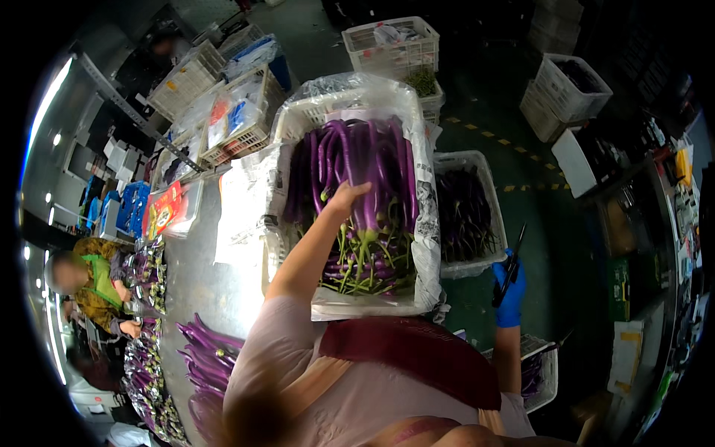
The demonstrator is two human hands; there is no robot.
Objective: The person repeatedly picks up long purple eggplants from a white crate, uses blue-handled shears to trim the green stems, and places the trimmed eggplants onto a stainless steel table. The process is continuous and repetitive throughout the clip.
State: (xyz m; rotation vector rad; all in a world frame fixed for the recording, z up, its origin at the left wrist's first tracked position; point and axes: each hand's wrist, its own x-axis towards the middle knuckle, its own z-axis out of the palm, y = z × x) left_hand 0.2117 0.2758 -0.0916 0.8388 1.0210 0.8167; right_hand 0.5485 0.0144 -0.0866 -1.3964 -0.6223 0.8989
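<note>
Long purple eggplants (pixel 321 162) with green stems fill a white plastic crate (pixel 363 310) lined with newspaper and clear film, right in front of me. Bare, my left hand (pixel 349 196) reaches over the crate and rests on the upper part of the eggplants, thumb spread to the right; whether its fingers close around one cannot be told. Out to the right of the crate, my right hand (pixel 509 293) wears a blue glove and is closed on a dark, slim hand tool (pixel 511 268), likely scissors, its point upward.
A second crate of eggplants (pixel 463 212) stands lower at the right. On the metal table (pixel 195 279) at the left lie loose eggplants (pixel 209 357) and bagged ones (pixel 142 374); a co-worker's hands (pixel 131 328) touch the bags. Stacked crates (pixel 391 47) stand beyond.
</note>
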